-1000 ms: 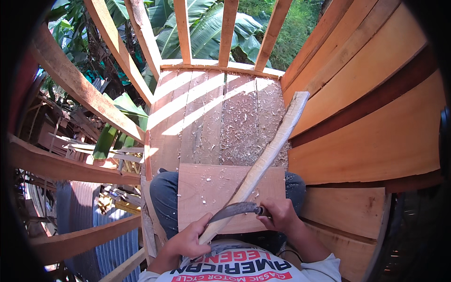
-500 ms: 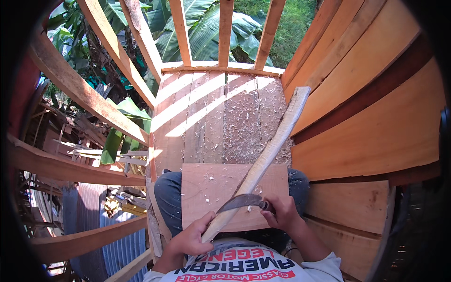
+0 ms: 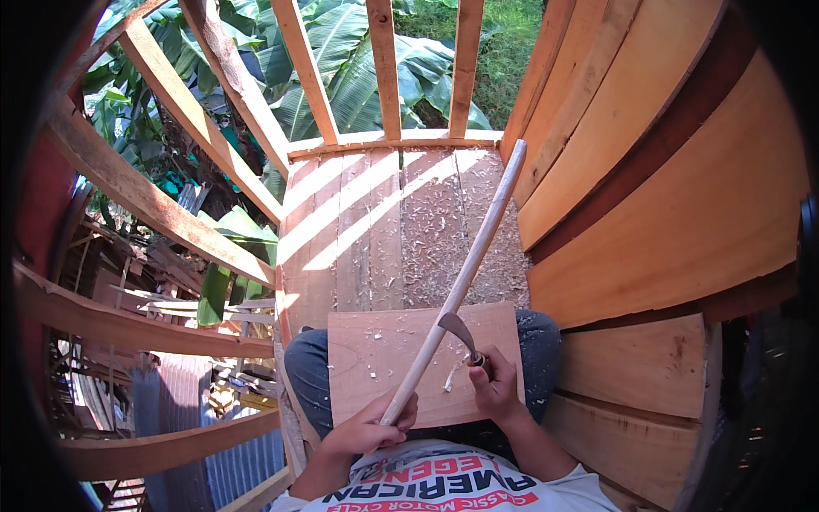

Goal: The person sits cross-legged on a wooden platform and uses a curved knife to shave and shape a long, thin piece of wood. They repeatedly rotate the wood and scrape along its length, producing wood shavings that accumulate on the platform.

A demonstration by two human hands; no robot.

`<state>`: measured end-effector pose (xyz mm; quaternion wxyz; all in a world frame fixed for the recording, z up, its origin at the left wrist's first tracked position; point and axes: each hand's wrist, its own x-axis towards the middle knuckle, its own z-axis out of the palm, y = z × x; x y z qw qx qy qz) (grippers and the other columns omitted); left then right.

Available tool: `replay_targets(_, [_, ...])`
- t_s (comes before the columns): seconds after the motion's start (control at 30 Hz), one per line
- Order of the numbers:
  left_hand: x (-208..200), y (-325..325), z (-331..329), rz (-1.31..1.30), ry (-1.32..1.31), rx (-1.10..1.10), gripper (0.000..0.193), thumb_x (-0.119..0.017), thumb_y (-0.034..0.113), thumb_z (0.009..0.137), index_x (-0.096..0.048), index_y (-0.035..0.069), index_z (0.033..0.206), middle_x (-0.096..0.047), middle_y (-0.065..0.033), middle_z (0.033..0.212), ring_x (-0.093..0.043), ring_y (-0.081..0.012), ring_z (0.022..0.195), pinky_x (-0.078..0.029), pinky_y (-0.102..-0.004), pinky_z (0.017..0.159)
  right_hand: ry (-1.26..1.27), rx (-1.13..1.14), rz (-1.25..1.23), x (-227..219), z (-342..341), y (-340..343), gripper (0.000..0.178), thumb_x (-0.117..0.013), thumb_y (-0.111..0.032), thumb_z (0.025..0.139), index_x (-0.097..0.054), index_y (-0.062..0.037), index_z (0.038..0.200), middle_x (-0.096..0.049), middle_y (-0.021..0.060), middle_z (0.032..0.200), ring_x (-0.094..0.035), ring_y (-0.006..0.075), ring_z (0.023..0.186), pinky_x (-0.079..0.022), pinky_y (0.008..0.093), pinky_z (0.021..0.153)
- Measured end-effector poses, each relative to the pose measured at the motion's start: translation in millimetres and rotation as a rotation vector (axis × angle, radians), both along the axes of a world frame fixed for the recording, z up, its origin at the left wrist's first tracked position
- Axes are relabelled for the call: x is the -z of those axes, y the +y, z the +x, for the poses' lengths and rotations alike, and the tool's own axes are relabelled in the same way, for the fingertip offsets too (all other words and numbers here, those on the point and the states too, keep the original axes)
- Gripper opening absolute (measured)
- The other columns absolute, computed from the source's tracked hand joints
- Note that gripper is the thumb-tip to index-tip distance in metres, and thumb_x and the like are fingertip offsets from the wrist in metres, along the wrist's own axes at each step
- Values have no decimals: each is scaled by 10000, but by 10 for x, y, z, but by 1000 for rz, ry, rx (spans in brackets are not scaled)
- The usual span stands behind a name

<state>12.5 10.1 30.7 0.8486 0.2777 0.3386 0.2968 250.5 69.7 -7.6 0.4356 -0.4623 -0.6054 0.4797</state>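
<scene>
My left hand [image 3: 372, 426] is closed around the near end of a long wooden stick [image 3: 472, 269]. The stick slants away to the upper right, over the board and the floor. My right hand [image 3: 497, 386] grips the short handle of a curved knife [image 3: 458, 328]. The blade's tip end meets the stick partway along its length. A flat wooden board [image 3: 367, 346] rests across my lap, with a few pale chips and a curled shaving [image 3: 450, 379] on it near my right hand.
Wood shavings [image 3: 435, 247] litter the plank floor [image 3: 316, 282] ahead. Wooden railing slats [image 3: 384, 72] stand at the front and left, with banana leaves [image 3: 341, 85] beyond. A plank wall [image 3: 665, 196] rises on the right. Corrugated sheets [image 3: 243, 461] lie below at left.
The stick has rolled, now showing a narrower face, and its far end has shifted left. The knife has swung from lying across the stick to pointing away, its handle lower.
</scene>
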Motion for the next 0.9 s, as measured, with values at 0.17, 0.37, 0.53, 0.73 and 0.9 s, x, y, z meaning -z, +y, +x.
replay_targets(0.17, [-16, 9, 55, 154, 238, -67, 368, -575, -59, 696, -428, 39, 1018, -415, -15, 800, -411, -118, 586, -368, -248, 498, -210, -124, 233, -99, -43, 61, 224, -723, -234, 845, -620, -49, 916, -567, 76, 595, -590, 200, 500, -449, 310, 473])
replay_targets(0.37, [-127, -18, -12, 535, 1028, -236, 370, -608, -10, 664, -524, -15, 1024, -530, -155, 731, -532, -224, 604, -445, -318, 614, -347, 138, 223, -127, 200, 286, 237, -708, -264, 859, -612, -52, 902, -585, 108, 594, -646, 311, 553, -470, 364, 472])
replay_targets(0.53, [-113, -134, -200, 500, 1125, -226, 405, -596, -1, 647, -546, -16, 1049, -551, -203, 701, -590, -274, 630, -463, -311, 627, -435, 110, 263, -248, 289, 352, 238, -694, -275, 867, -604, -55, 883, -593, 121, 601, -652, 317, 577, -475, 365, 487])
replay_targets(0.73, [-18, -426, -426, 412, 1195, -106, 412, -582, 18, 647, -558, -5, 1058, -627, -220, 769, -652, -330, 684, -488, -329, 651, -600, 252, 88, -171, 277, 325, 268, -668, -323, 883, -628, -58, 886, -627, 125, 621, -653, 324, 592, -495, 396, 523])
replay_targets(0.9, [-82, -559, -599, 305, 1140, 27, 416, -591, 33, 643, -565, -2, 1056, -647, -223, 809, -668, -341, 729, -498, -348, 669, -646, -197, 93, -94, 106, 16, 322, -676, -364, 879, -612, -49, 898, -657, 152, 743, -662, 340, 662, -499, 391, 563])
